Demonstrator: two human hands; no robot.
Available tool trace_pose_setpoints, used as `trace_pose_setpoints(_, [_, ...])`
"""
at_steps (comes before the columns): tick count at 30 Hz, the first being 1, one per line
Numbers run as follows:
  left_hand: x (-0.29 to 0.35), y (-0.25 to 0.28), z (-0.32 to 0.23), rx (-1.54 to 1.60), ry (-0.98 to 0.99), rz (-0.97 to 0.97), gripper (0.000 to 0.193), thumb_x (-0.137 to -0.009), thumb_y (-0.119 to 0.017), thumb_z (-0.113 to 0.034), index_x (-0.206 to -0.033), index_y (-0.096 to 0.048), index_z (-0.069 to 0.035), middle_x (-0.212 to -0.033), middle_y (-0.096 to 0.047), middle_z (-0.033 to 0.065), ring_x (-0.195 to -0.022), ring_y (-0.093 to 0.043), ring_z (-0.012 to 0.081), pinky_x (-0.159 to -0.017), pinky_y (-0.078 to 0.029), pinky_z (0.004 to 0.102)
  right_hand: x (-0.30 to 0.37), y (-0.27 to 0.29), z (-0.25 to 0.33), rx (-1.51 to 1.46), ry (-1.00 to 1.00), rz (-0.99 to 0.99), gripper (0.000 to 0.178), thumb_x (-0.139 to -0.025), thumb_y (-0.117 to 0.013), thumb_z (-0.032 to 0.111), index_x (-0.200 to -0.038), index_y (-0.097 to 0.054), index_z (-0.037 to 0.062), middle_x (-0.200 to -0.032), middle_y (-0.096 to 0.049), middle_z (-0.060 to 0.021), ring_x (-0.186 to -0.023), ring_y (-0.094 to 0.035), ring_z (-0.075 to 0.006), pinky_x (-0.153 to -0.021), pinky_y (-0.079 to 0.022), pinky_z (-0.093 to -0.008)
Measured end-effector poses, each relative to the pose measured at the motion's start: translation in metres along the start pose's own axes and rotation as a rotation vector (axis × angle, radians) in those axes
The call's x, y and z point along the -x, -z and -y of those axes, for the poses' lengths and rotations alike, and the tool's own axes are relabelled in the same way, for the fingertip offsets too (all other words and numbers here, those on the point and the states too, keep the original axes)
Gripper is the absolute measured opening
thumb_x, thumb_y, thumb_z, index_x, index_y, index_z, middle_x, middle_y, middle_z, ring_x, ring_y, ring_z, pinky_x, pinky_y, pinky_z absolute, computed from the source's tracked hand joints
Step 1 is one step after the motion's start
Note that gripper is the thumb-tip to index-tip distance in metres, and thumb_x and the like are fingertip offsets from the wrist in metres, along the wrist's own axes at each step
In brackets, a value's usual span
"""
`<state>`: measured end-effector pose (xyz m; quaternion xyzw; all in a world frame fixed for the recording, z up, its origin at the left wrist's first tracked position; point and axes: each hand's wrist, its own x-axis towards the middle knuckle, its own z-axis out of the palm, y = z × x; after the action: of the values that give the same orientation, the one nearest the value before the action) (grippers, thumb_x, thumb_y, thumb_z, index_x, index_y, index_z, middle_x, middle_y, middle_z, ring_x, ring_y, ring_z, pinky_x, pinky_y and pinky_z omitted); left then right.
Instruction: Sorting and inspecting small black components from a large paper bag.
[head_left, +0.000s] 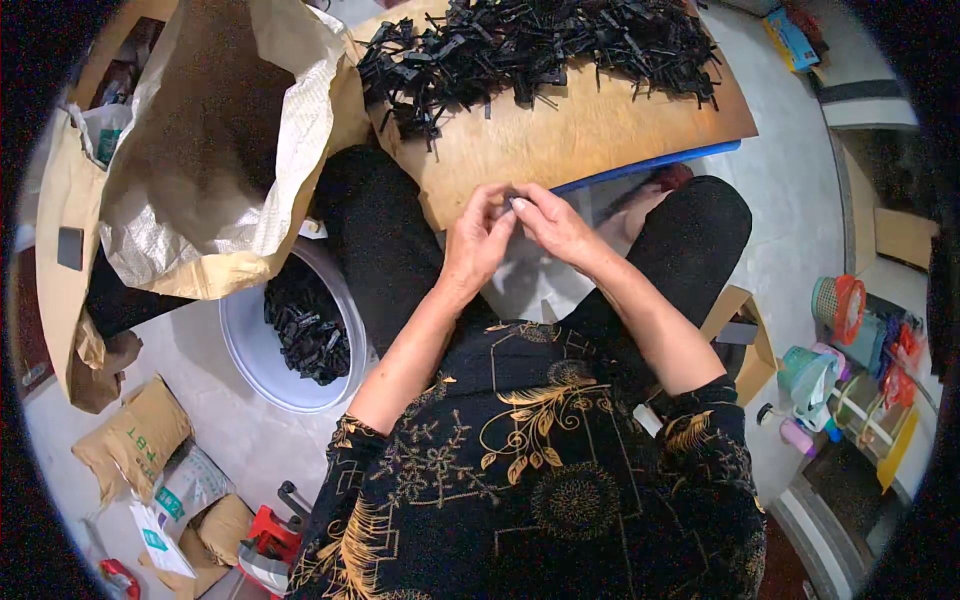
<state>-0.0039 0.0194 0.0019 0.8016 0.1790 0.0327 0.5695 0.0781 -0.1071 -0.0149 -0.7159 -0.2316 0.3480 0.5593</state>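
Observation:
My left hand (478,240) and my right hand (552,222) meet at the near edge of a wooden board (560,135) lying across my knees. Their fingertips pinch one small dark piece (511,201) between them; most of it is hidden by the fingers. A big heap of black plastic parts (530,45) covers the far half of the board, an arm's reach beyond my hands. To my left, on the floor, a white bucket (250,345) holds more black parts (305,325).
A large open brown paper sack (200,150) with a white lining leans at the left over the bucket. Small filled sacks (135,435) and a red tool (272,535) lie at the lower left. Baskets, bottles and bags (850,350) crowd the right.

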Motion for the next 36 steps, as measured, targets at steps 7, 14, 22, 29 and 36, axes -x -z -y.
trace_pose_setpoints(7, [0.0,0.022,-0.016,0.794,0.261,0.034,0.041,-0.087,-0.046,-0.003,-0.126,-0.034,-0.008,-0.095,-0.061,0.017,-0.073,-0.063,0.0172,-0.053,-0.047,0.0209,0.016,0.006,0.021,-0.213,-0.044,-0.007,0.022,-0.09,-0.049,0.021,-0.104,-0.049,0.0041,-0.067,-0.05,0.0018,-0.048,-0.039,-0.0026,-0.042,-0.029,-0.0171])
trace_pose_setpoints(14, [0.011,0.021,-0.014,1.063,0.343,0.175,0.041,-0.086,-0.051,-0.006,-0.124,-0.035,-0.005,-0.092,-0.06,0.0154,-0.074,-0.064,0.0204,-0.06,-0.053,0.0214,0.025,0.016,0.032,-0.494,-0.077,0.042,0.019,-0.089,-0.052,0.023,-0.097,-0.051,0.0061,-0.067,-0.052,0.0011,-0.042,-0.038,-0.0024,-0.037,-0.026,-0.0155])
trace_pose_setpoints(22, [0.016,0.012,-0.021,0.96,0.338,0.297,0.046,-0.082,-0.06,-0.012,-0.122,-0.041,-0.001,-0.098,-0.058,0.0076,-0.07,-0.062,0.0173,-0.059,-0.051,0.0202,0.024,0.019,0.022,-0.59,-0.174,0.167,0.019,-0.087,-0.056,0.026,-0.09,-0.05,0.008,-0.058,-0.044,0.0044,-0.041,-0.033,-0.0014,-0.035,-0.022,-0.0167])
trace_pose_setpoints(29, [0.013,0.006,-0.025,0.346,0.183,0.305,0.041,-0.081,-0.055,-0.001,-0.119,-0.041,-0.004,-0.074,-0.055,0.0034,-0.057,-0.055,0.0099,-0.049,-0.044,0.0212,0.022,0.013,0.017,-0.388,-0.159,0.119,0.016,-0.086,-0.055,0.024,-0.084,-0.051,0.0087,-0.059,-0.044,0.0057,-0.044,-0.034,-0.0018,-0.037,-0.025,-0.0184])
trace_pose_setpoints(36, [0.003,0.002,-0.005,0.411,0.178,0.308,0.037,-0.085,-0.05,-0.003,-0.119,-0.035,-0.004,-0.086,-0.054,0.008,-0.067,-0.057,0.0129,-0.057,-0.049,0.0251,0.021,0.009,0.018,-0.346,-0.131,0.099,0.021,-0.092,-0.044,0.029,-0.086,-0.05,0.0094,-0.061,-0.044,0.0057,-0.048,-0.034,-0.0019,-0.04,-0.027,-0.0172])
